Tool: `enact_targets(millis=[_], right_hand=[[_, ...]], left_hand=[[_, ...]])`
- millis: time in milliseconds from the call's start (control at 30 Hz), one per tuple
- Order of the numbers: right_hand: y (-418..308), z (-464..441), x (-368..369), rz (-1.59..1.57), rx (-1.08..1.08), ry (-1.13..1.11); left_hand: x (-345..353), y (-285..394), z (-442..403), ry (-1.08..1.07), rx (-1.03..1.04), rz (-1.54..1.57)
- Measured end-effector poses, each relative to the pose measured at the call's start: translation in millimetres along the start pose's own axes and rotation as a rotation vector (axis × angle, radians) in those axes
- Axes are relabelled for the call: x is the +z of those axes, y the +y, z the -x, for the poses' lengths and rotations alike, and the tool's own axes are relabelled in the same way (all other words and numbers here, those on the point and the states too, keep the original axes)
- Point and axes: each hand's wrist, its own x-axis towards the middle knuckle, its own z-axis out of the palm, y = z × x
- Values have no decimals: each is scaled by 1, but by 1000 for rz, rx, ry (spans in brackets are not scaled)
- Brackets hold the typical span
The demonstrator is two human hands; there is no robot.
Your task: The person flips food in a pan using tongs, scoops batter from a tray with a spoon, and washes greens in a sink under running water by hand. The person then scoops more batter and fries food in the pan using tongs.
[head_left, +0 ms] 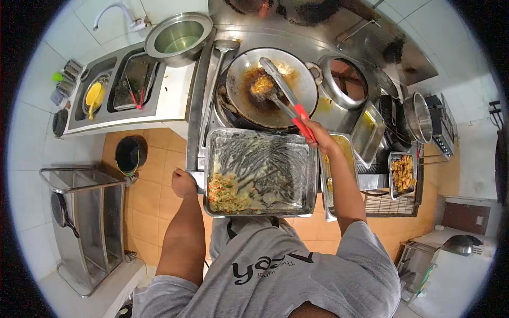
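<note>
My right hand (319, 138) is closed around the red handles of metal tongs (289, 95). The tongs reach into a wok (244, 114) with brown oil, and a golden lump of fried food (262, 85) lies between their tips. In front of the wok a rectangular metal tray (286, 175) has shredded vegetable batter (228, 193) gathered in its lower left, with smears over the rest. My left hand (184, 183), its fingers curled, is beside the tray against a metal ledge (198, 181); what it grips, if anything, is hidden.
A long-handled ladle (214, 74) lies left of the wok. A large pot (178, 40) stands by the double sink (114, 69). To the right are a round metal ring (344, 61), an oily tray (368, 132) and a tray of fried pieces (404, 175). A black bucket (130, 153) stands on the floor.
</note>
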Motion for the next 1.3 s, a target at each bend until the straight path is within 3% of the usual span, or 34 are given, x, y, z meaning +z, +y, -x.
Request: enact_targets(millis=[867, 1100, 1300], right_hand=[[-14, -20, 31, -211, -239, 30], [-20, 22, 14, -191, -136, 122], [4, 22, 8, -86, -3, 58]], left_hand=[[-2, 2, 2, 14, -16, -8], [-3, 2, 2, 22, -21, -10], [-4, 3, 5, 49, 5, 18]])
